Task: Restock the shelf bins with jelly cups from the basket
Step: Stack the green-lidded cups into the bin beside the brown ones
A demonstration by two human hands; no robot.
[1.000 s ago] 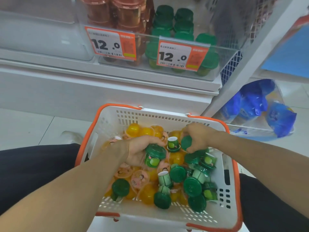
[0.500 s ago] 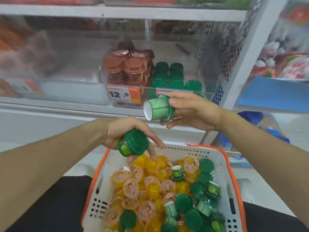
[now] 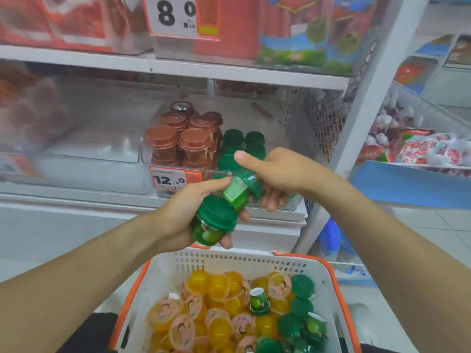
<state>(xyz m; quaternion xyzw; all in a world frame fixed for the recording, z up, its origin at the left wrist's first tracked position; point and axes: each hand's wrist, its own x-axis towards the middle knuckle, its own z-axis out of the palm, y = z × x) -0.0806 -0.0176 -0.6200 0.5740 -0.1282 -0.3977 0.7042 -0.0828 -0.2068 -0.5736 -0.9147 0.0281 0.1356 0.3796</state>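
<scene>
My left hand (image 3: 183,212) grips a green-lidded jelly cup (image 3: 212,221) above the basket's far rim. My right hand (image 3: 277,174) holds a second green jelly cup (image 3: 240,191), tilted, with its base touching the left hand's fingers. Both cups hang just in front of the clear shelf bin (image 3: 204,174), where green cups (image 3: 242,142) stand stacked beside brown-lidded cups (image 3: 183,141). Below, the white basket with orange rim (image 3: 239,258) holds several yellow and green jelly cups (image 3: 221,312).
An empty clear bin (image 3: 96,159) sits left of the stocked one. A shelf board (image 3: 178,67) runs overhead with red packs and a price tag. A white upright post (image 3: 356,123) and wire mesh bound the right side; bagged goods (image 3: 420,149) lie beyond it.
Both hands rose from the basket with a green cup each. They have now come together in front of the bin, and the view has tilted upward.
</scene>
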